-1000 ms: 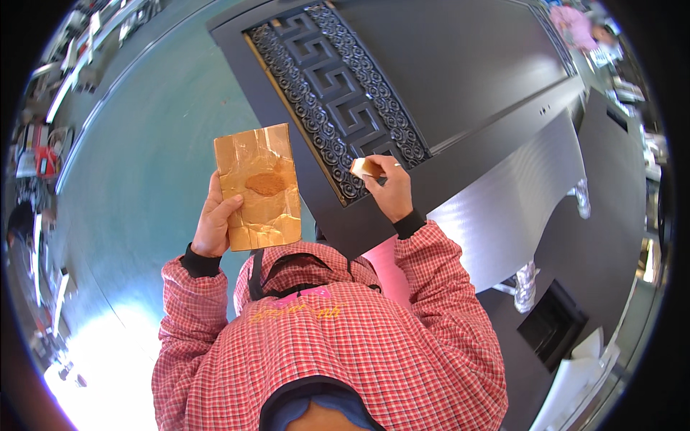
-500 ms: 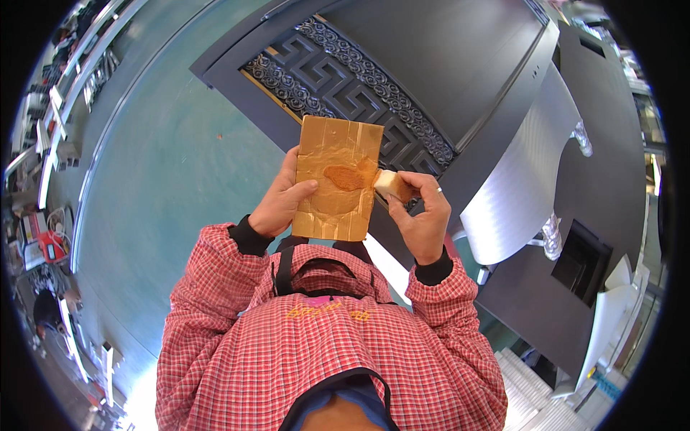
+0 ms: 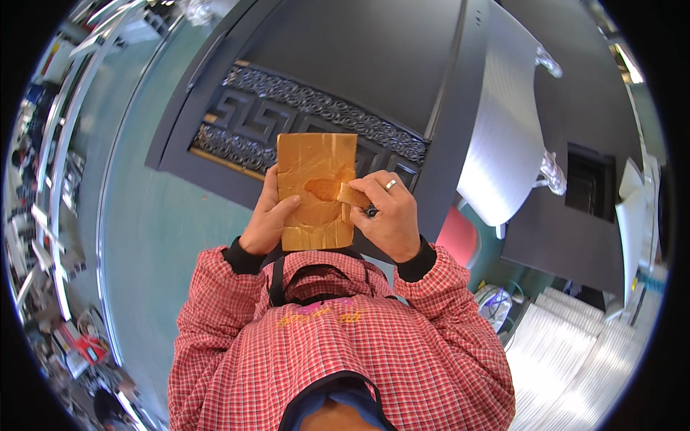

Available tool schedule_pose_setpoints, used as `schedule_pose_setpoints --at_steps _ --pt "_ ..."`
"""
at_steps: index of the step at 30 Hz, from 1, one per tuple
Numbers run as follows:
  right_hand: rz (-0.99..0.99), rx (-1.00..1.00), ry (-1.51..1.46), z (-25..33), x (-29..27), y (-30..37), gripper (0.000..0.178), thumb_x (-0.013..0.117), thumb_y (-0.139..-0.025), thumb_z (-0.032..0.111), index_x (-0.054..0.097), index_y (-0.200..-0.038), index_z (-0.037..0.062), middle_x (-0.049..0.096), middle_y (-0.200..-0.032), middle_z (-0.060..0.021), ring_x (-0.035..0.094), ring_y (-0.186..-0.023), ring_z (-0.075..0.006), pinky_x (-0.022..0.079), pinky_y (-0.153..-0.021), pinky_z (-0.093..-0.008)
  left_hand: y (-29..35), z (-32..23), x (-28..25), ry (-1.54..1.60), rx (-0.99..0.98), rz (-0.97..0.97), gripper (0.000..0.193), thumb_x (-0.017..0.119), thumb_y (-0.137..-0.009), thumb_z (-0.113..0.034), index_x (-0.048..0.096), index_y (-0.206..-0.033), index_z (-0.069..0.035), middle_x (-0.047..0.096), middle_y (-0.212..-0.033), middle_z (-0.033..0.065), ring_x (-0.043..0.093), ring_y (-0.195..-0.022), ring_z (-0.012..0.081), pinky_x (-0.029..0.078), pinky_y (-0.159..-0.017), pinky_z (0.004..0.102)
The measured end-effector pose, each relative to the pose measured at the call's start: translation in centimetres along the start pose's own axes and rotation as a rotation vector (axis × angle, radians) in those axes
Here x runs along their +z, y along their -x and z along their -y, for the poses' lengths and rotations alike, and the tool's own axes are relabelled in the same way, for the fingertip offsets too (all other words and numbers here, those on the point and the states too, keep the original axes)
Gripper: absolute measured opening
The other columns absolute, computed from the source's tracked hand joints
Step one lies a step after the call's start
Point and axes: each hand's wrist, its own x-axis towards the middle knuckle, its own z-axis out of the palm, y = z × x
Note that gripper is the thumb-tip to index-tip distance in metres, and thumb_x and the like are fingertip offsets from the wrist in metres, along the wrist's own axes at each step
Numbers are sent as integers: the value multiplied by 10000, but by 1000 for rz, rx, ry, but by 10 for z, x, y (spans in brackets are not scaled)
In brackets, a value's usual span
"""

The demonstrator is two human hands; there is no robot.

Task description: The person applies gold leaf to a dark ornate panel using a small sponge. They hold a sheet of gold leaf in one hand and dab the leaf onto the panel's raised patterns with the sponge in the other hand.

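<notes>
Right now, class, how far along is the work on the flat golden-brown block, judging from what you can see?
Done: the golden-brown block already shows a worn, darker hollow near its middle. In hand: the left hand holds the block by its left edge, while the right hand presses a small tan piece against the hollow. Left: the rest of the block's face looks glossy and unworked.

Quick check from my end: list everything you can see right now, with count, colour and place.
Flat card: one, golden brown, shiny, dented in the middle, held upright at centre.
Small pad: one, tan, pressed against the card's right side.
Door panel: one, dark grey, lying across the top.
Patterned strip: one, black with silver scrollwork, on the door panel behind the card.
Floor: teal green, left side.
Ring: one, silver, on a right finger.
Jacket: one, red checked, bottom.
Left hand: grips the card's left edge.
Right hand: holds the small pad.
</notes>
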Motion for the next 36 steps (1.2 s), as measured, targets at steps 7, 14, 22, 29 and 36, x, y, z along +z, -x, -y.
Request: schedule_pose_setpoints --at_steps 7,14,22,29,36 --pt "-144 160 6 -12 14 -26 317 694 -617 -13 643 -922 60 601 -868 -55 599 -806 -237 522 -675 -324 -63 -21 -28 38 -143 89 625 414 -904 75 179 -1452 -112 391 -1389 106 435 -1253 194 407 -1024 333" --pt "-645 711 22 -65 61 -11 270 734 -701 31 621 -945 7 624 -885 -79 612 -753 -177 504 -685 -291 -130 -82 -95 -51 -182 142 614 425 -914 53 190 -1457 -112 426 -1369 103 479 -1210 195 440 -985 323" --pt "-861 1110 152 -108 110 42 270 742 -711 48 614 -947 16 639 -886 -72 606 -743 -173 504 -701 -290 -184 -107 -137 -122 -297 166 675 410 -927 31 82 -1500 -109 372 -1417 120 481 -1230 221 470 -978 346" --pt "-836 1143 316 -142 107 39 257 732 -704 37 626 -939 35 652 -886 -86 630 -755 -203 515 -706 -307 -218 -100 -126 -178 -336 235 644 408 -923 24 115 -1484 -98 396 -1395 128 494 -1218 227 484 -965 355" --pt "-757 1096 387 -171 107 28 244 714 -720 15 639 -951 26 652 -903 -82 634 -790 -189 516 -762 -305 -233 -88 -118 -205 -334 224 628 410 -908 16 170 -1475 -105 420 -1384 126 501 -1218 236 471 -980 364"
